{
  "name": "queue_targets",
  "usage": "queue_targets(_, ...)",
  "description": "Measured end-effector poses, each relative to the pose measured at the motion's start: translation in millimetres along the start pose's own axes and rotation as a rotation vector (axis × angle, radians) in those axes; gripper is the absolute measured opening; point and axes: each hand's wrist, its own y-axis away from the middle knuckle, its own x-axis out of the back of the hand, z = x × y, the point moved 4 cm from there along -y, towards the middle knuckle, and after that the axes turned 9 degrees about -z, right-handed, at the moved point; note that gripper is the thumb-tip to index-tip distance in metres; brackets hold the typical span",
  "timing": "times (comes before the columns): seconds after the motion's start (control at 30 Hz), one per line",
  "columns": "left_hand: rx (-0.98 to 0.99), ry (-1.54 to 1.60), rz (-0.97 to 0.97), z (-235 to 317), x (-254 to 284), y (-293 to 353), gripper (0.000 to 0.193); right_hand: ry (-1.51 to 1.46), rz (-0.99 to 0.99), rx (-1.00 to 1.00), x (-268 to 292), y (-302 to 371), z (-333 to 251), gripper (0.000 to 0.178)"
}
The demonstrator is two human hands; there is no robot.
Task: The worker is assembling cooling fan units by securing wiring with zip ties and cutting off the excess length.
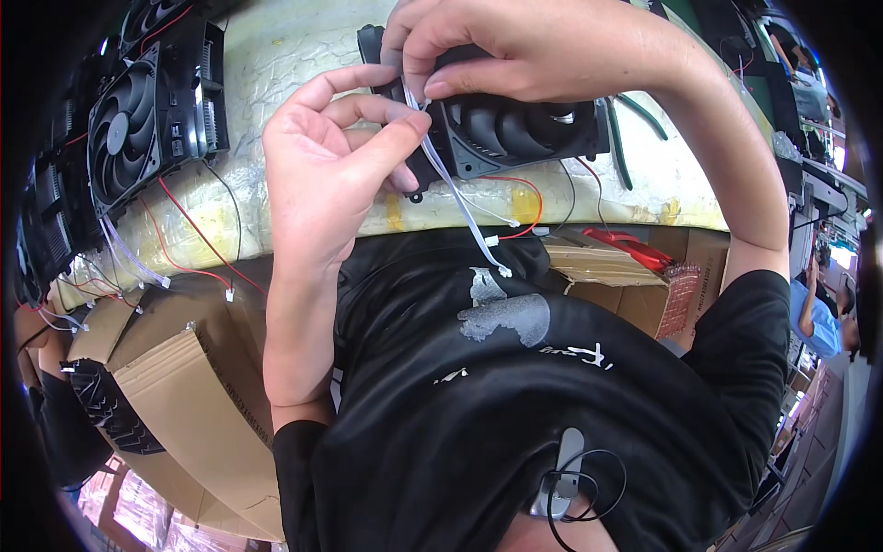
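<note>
A black fan unit [520, 129] lies on the padded table in front of me, partly hidden by my hands. Across its left side runs a bundle of white wires [455, 193], whose small white connectors dangle over the table's near edge. My left hand [336, 152] pinches these wires between thumb and fingertips. Just above it, my right hand [483, 60] is closed on the same bundle; its fingertips partly cover what they grip. Red and black wires [533, 198] also trail from the fan unit.
More black fan units [129, 129] stand along the left, their wires hanging down. Green-handled pliers [641, 120] lie right of my fan unit. Open cardboard boxes [198, 396] sit below the table edge; a red-handled tool [630, 248] rests at the right one. Other people [819, 317] are at both sides.
</note>
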Motion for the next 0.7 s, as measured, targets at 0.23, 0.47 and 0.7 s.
queue_targets(0.23,-0.069,-0.003,0.033,-7,4,-3,0.042,0.073,-0.095,-0.144,5,-6,-12,0.019)
queue_targets(0.47,-0.116,-0.062,0.021,-5,2,-3,0.042,0.096,-0.089,-0.163,0,-4,-11,0.024)
queue_targets(0.7,-0.257,-0.13,-0.007,-11,6,1,0.019,0.365,0.466,-0.088,-43,10,11,0.017)
